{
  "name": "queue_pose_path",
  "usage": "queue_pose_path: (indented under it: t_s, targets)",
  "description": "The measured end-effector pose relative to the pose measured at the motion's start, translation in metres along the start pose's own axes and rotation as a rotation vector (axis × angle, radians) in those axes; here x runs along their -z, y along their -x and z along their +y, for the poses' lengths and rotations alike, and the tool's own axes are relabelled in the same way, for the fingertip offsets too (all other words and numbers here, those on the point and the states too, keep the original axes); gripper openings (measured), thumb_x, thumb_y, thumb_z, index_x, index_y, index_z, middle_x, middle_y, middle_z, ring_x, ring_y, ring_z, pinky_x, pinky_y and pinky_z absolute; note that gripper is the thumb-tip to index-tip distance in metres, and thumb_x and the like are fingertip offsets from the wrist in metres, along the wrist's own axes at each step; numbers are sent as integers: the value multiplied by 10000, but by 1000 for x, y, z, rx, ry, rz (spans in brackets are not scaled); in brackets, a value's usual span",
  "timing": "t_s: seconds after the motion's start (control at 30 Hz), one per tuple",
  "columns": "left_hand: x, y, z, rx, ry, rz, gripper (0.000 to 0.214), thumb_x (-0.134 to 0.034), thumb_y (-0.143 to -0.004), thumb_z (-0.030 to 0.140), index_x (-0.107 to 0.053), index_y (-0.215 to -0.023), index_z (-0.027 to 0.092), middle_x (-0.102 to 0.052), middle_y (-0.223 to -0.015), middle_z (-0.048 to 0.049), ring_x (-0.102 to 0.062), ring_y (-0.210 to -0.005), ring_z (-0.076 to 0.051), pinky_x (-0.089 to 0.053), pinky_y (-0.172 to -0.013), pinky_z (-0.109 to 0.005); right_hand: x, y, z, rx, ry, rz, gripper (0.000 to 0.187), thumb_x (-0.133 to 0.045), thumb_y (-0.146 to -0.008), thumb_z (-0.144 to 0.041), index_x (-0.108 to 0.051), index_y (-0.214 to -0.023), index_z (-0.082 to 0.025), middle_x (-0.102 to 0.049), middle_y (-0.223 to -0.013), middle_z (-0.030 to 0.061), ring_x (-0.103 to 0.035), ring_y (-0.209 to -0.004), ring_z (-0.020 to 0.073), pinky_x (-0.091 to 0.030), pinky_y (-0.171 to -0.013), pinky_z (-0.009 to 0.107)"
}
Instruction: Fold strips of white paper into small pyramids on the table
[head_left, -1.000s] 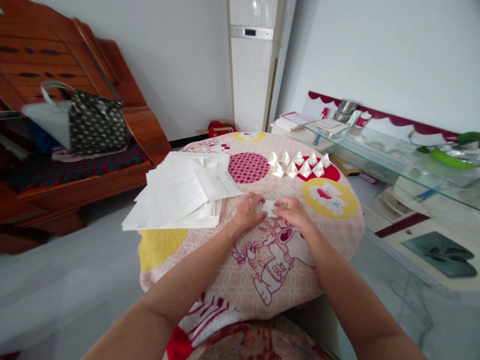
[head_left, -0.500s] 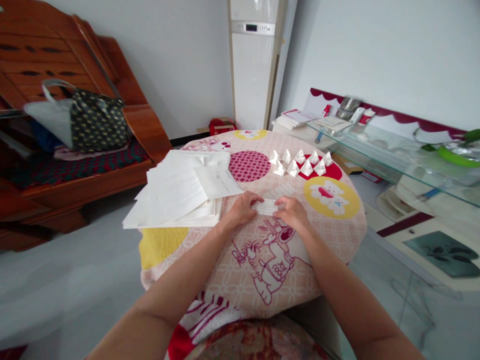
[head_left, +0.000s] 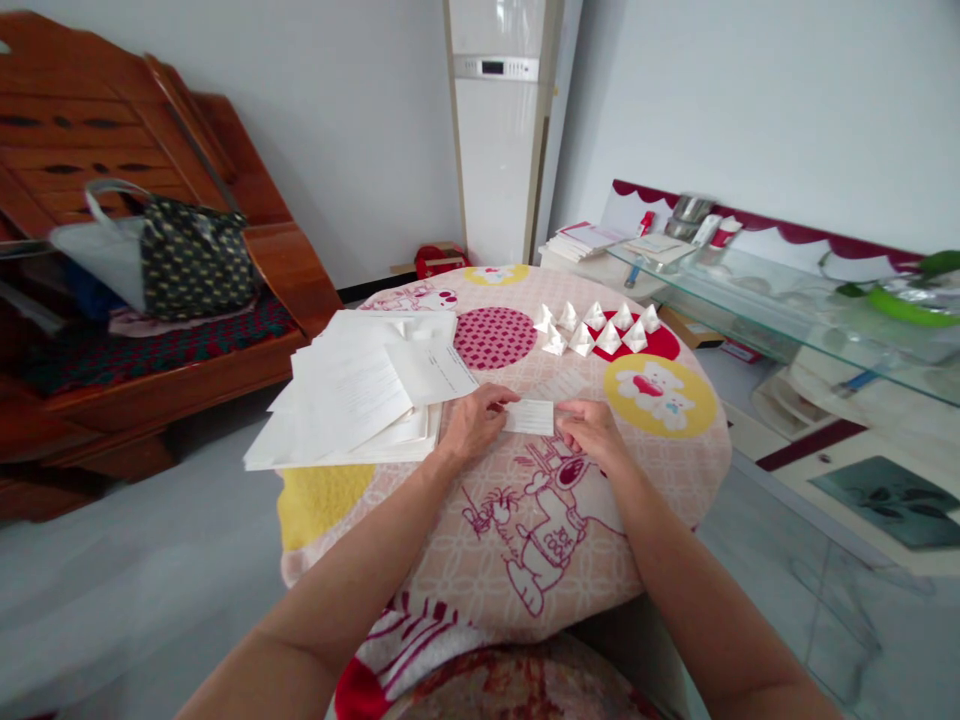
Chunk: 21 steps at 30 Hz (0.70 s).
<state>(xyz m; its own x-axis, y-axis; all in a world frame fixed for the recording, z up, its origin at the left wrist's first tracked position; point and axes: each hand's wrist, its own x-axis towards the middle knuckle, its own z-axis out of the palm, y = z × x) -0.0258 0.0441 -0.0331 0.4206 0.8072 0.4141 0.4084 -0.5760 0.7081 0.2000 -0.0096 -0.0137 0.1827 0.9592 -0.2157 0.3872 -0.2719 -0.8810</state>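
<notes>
A small white slip of lined paper (head_left: 531,417) lies between my hands on the patterned tablecloth (head_left: 450,560). My left hand (head_left: 478,422) is closed on the slip's left edge, fingers on top. Just off its right edge is my right hand (head_left: 592,432), with forefinger and thumb slightly apart and nothing visible between them. Behind the slip rests another thin strip of paper (head_left: 561,384). Farther back stand several small folded paper pieces (head_left: 581,340) with pointed tops, set in two rows. To the left of my left hand is a spread stack of white paper sheets (head_left: 345,390).
A glass shelf (head_left: 787,310) with cups and a green bowl runs along the right. At the left, a wooden bench (head_left: 285,270) holds a dotted bag (head_left: 196,255). A tall white cabinet-like unit (head_left: 495,160) stands behind the round table.
My right hand has come away from the paper slip's right edge and shifted slightly right. The slip's right end now shows uncovered. My left hand stays at its left edge.
</notes>
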Motion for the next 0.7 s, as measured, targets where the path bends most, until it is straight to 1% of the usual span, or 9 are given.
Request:
queue_pose_path:
  t_s: [0.07,0.13,0.23,0.3,0.4,0.47,0.53,0.6,0.7]
  targets:
    - [0,0,3,-7,-32,-18,367,-630,-806,71,-744,-1129,202,-727,-1175,-64,-708,-991,-193,-611,-908,-355,-1,1,0,19,43,1,472,-584,-789,-130,-747,-1232,-115,-575,-463,-49,-501,-400,113,-371,-421,202]
    - [0,1,4,-17,-99,-37,383,-689,-813,114,-727,-1181,214,-703,-1258,-77,-687,-1106,-234,-585,-1000,-423,-1,1,0,41,65,-10,446,-585,-795,-144,-769,-1201,-134,-577,-466,-48,-502,-402,109,-376,-425,197]
    - [1,1,4,-48,-185,-53,513,-748,-810,163,-662,-1313,215,-647,-1381,-106,-597,-1298,-292,-489,-1136,-510,-1,2,2,79,48,-16,447,-593,-802,-174,-775,-1209,-155,-575,-472,-49,-496,-408,104,-372,-429,193]
    - [1,2,5,-79,-206,-59,633,-774,-797,183,-593,-1403,206,-601,-1446,-127,-548,-1359,-308,-451,-1171,-525,-1,2,4,109,32,-23,431,-605,-793,-196,-787,-1182,-158,-573,-476,-46,-489,-414,103,-360,-427,192]
    - [1,2,8,-127,-212,-63,706,-768,-784,153,-541,-1451,203,-601,-1436,-131,-549,-1347,-302,-458,-1161,-508,-1,3,7,150,28,-39,335,-627,-765,-239,-820,-1023,-146,-580,-490,-28,-502,-445,108,-354,-434,193]
    - [1,3,13,-147,-211,-76,605,-726,-798,110,-591,-1381,203,-669,-1320,-109,-601,-1257,-282,-489,-1116,-485,0,4,8,172,36,-55,275,-627,-746,-253,-820,-906,-140,-578,-495,-20,-501,-455,108,-343,-436,194]
    - [2,3,17,-152,-208,-91,416,-681,-816,79,-669,-1216,194,-723,-1150,-84,-645,-1135,-261,-516,-1059,-458,1,5,8,195,48,-74,237,-610,-723,-239,-805,-817,-142,-568,-490,-20,-485,-453,104,-321,-432,195]
    - [3,4,20,-143,-201,-96,271,-653,-826,67,-697,-1065,189,-733,-1030,-70,-660,-1055,-249,-529,-1014,-435,2,7,7,218,54,-83,215,-590,-702,-220,-784,-755,-144,-557,-486,-23,-473,-450,101,-299,-429,195]
    - [5,4,23,-121,-179,-83,277,-639,-826,66,-695,-1059,204,-731,-1049,-64,-660,-1051,-245,-532,-990,-418,3,9,5,242,46,-89,212,-590,-695,-215,-779,-761,-145,-562,-487,-24,-473,-453,103,-291,-430,194]
